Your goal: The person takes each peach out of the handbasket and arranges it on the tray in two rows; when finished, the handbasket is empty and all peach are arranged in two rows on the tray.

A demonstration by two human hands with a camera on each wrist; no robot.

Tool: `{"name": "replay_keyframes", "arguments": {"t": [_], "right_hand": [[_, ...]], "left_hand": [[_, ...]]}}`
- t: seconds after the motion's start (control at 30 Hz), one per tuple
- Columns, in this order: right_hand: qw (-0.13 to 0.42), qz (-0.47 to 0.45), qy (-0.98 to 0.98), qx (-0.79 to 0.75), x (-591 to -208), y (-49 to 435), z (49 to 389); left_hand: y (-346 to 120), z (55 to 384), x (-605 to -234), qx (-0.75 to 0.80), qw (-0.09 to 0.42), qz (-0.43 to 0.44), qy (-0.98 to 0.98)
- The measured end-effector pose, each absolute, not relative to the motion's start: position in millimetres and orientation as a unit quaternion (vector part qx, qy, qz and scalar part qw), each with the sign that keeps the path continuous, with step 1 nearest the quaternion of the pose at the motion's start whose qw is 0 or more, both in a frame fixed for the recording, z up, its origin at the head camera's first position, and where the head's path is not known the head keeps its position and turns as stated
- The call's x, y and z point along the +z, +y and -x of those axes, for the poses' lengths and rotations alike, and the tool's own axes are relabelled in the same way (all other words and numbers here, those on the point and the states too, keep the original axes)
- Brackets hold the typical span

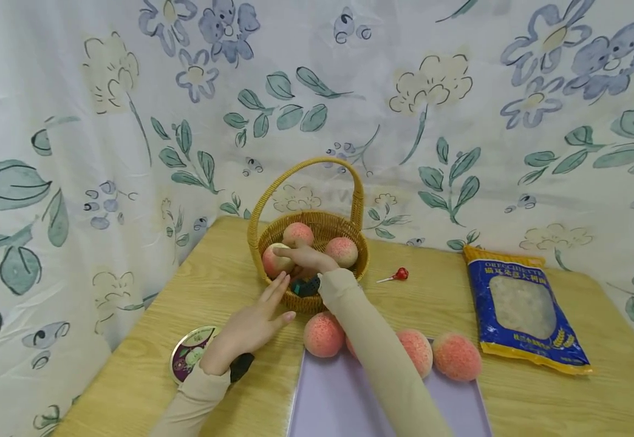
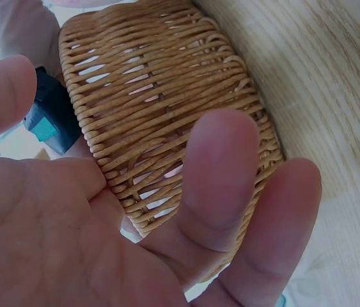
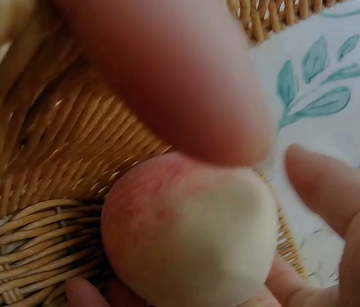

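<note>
A wicker basket (image 1: 307, 306) with a tall handle stands mid-table, holding three peaches. My right hand (image 1: 311, 258) reaches over its front rim, fingers spread over the left peach (image 1: 273, 262). In the right wrist view one blurred finger overlaps the top of this peach (image 3: 192, 236), and another fingertip stands apart on its right. My left hand (image 1: 251, 328) is at the basket's front left with its fingers extended, fingertips right at the rim. The basket's woven wall (image 2: 160, 109) shows behind those fingers in the left wrist view. Two other peaches, one at the back (image 1: 298, 233) and one right (image 1: 341, 250), lie inside.
A lilac tray (image 1: 333, 400) with several peaches (image 1: 457, 357) along its far end lies in front, partly under my right sleeve. A red lollipop (image 1: 401, 274) lies right of the basket. Farther right is a blue pasta bag (image 1: 524, 309); a round patterned lid (image 1: 186, 355) lies left.
</note>
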State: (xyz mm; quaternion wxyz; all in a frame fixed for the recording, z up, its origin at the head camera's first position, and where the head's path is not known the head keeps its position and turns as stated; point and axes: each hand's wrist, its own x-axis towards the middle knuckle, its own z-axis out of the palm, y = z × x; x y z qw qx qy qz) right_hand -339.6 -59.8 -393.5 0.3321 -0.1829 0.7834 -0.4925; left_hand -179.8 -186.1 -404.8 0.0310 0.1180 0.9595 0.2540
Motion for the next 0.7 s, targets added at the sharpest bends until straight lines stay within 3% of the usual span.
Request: {"name": "replay_keyframes", "arguments": {"t": [0.27, 0.43, 0.7], "right_hand": [[0.381, 0.164, 0.760, -0.501, -396.0, -63.7, 344.5], [0.371, 0.201, 0.773, -0.474, -396.4, -63.9, 344.4], [0.412, 0.206, 0.763, -0.454, -398.3, -65.4, 343.8]], "left_hand": [[-186.6, 177.0, -405.5, 0.250, 0.028, -0.110, 0.962], [-185.3, 174.3, -402.5, 0.250, 0.032, -0.107, 0.962], [-185.5, 171.2, -402.9, 0.237, 0.031, -0.118, 0.964]]}}
